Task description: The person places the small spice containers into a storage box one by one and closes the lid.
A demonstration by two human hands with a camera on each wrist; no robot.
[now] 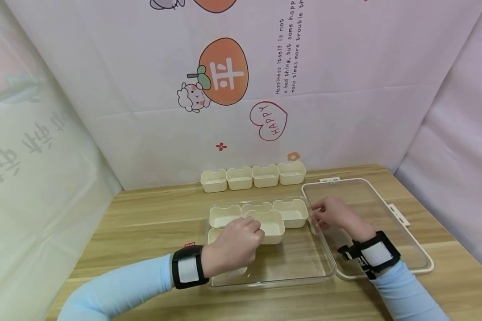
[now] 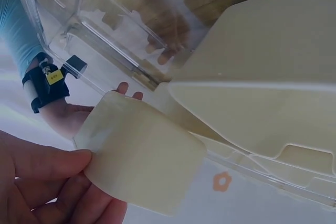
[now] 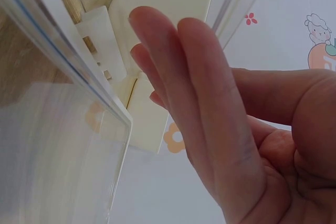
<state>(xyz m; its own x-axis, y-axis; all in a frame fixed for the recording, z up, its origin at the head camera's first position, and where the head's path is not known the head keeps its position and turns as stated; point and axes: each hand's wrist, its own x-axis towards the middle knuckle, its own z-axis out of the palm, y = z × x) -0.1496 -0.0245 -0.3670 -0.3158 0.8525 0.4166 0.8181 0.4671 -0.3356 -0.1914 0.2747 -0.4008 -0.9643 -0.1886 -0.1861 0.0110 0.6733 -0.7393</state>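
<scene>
Where the lower edge of the head frame cuts in, two light-blue sleeves (image 1: 128, 281) lead up to black wrist straps (image 1: 189, 267). Just left of the bottom centre, the left hand (image 1: 234, 246) has a narrow grip: thumb and fingers pinch the side of a cream cup (image 1: 267, 229). That cup sits near the middle of the frame, over the clear box (image 1: 293, 261); whether its base touches the box floor I cannot tell. At right of centre, the right hand (image 1: 334, 215) is beside the box's right wall; in its wrist view the fingers reach out nearly straight, close together, and its grip holds nothing, though contact with the wall is unclear. Under that arm, a pale-rimmed clear lid (image 1: 369, 200) lies at the right of the frame.

Farther up, beyond the held cup, three cream cups (image 1: 291, 215) line the back of the box, and another (image 1: 214, 234) is partly hidden at its left. Behind the box, four small cups (image 1: 239, 179) form a row on the wooden counter (image 1: 152, 214). A printed cloth (image 1: 337, 58) fills the upper frame.
</scene>
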